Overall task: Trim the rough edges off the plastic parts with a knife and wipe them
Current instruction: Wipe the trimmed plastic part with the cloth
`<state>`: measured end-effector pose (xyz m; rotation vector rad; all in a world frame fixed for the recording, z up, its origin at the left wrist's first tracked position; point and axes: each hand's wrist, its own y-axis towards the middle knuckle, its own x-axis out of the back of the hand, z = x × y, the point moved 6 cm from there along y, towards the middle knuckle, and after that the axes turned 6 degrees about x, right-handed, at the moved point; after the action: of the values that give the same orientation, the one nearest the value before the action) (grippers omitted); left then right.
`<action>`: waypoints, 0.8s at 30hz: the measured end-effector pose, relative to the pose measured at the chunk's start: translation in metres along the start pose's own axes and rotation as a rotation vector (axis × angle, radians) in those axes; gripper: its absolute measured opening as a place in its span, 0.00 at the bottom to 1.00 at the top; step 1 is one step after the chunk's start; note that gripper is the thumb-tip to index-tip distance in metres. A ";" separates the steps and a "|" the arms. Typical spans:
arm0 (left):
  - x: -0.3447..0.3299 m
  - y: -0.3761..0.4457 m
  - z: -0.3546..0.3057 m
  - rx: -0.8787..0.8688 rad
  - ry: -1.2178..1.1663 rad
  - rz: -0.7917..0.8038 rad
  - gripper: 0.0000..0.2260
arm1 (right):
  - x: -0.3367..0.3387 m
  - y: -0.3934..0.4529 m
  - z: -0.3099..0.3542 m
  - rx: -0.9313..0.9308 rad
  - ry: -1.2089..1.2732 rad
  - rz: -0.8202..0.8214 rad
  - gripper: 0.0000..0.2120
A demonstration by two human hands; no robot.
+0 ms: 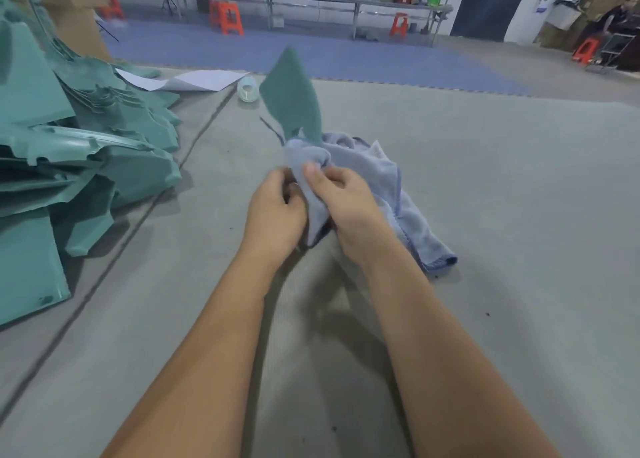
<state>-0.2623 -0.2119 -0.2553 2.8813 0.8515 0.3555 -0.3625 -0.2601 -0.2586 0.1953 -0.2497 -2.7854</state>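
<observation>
Bare forearms, no sleeves visible

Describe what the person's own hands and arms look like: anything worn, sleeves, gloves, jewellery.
Both forearms are bare up to the frame's bottom edge, with no sleeves in view. The left hand and the right hand wear no gloves. No watch or bracelet shows on either wrist. A small pale band near the left hand's fingers may be a ring; too small to tell.

Left hand (pixel 273 211) and right hand (pixel 346 204) grip blue cloth (pixel 374 170) around green plastic part (pixel 294 97)

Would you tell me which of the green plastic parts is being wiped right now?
The pointed green part standing up from the blue cloth in both hands; the others lie stacked at left.
</observation>
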 end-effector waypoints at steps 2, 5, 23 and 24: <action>-0.008 -0.004 -0.002 -0.026 0.005 0.021 0.06 | -0.007 -0.002 -0.005 -0.062 -0.041 -0.001 0.09; -0.014 -0.007 -0.009 -0.062 -0.034 0.006 0.09 | 0.000 0.000 -0.012 -0.226 0.262 -0.145 0.14; -0.007 -0.006 -0.004 -0.079 0.202 -0.088 0.04 | 0.010 0.005 -0.008 -0.079 -0.051 -0.234 0.07; -0.009 -0.006 -0.005 -0.092 0.218 -0.065 0.05 | 0.010 0.006 -0.011 -0.102 -0.016 -0.257 0.06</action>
<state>-0.2738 -0.2115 -0.2534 2.7581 0.9325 0.6920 -0.3680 -0.2705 -0.2693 0.1916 -0.0912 -3.0460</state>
